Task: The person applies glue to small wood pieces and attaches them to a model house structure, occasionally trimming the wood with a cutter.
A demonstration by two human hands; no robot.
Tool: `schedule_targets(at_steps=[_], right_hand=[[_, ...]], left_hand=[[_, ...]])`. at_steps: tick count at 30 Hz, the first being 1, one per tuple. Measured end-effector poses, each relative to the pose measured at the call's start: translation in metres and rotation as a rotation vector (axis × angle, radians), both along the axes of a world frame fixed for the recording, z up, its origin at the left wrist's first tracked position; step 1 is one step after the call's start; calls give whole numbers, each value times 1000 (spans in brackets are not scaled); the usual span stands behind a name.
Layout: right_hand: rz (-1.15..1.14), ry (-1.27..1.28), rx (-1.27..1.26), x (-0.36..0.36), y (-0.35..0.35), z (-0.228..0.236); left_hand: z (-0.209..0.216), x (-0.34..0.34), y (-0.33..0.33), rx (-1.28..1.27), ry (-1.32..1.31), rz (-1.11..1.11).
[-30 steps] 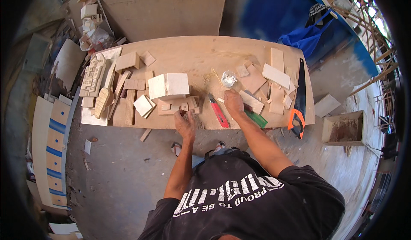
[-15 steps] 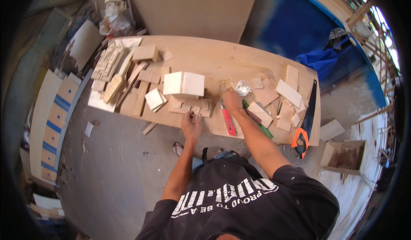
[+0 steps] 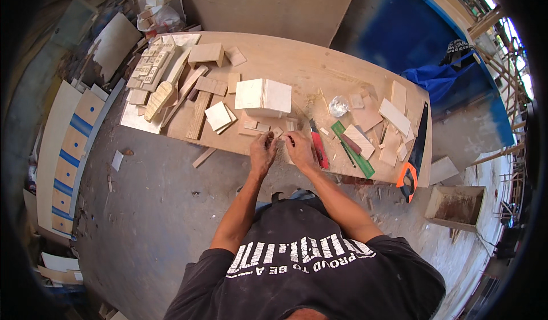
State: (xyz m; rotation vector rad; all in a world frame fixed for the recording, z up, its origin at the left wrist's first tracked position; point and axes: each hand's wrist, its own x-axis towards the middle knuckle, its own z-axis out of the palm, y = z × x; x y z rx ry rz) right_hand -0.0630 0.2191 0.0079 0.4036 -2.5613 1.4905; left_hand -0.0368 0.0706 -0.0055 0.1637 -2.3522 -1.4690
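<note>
My left hand is at the front edge of the workbench, its fingers closed in a pinch on a small wooden piece. Close beside it, my right hand has its fingers drawn together; whatever is in them is too small to make out. Beyond both hands stands a pale wooden block shape with two light top faces, next to a flat board carrying small wood strips. A red utility knife lies just right of my right hand. Farther right are a green ruler and a crumpled foil ball.
A handsaw with an orange handle lies at the bench's right end among wood offcuts. Wood blocks and carved panels crowd the left end. On the floor to the right sits a wooden box. Sawdust lies around the bench middle.
My right hand has moved left from beside the foil ball to join my left hand. The green ruler is now uncovered. The whole view has shifted slightly.
</note>
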Motion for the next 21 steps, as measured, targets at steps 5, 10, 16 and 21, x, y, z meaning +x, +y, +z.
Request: schedule_targets(at_steps=[5,10,16,21], right_hand=[[-61,120,105,-3,-13,-15],[-50,124,153,-3,-22,-14],[-27,117,180,-3,-25,-12],[-24,117,190,-1,-27,-12]], left_hand=[[-4,-1,-6,-37,21,-24],[0,-1,-9,-30,-5,-76],[5,-1,-10,-57,-42,-91],[8,-1,-11,-90,-40,-89]])
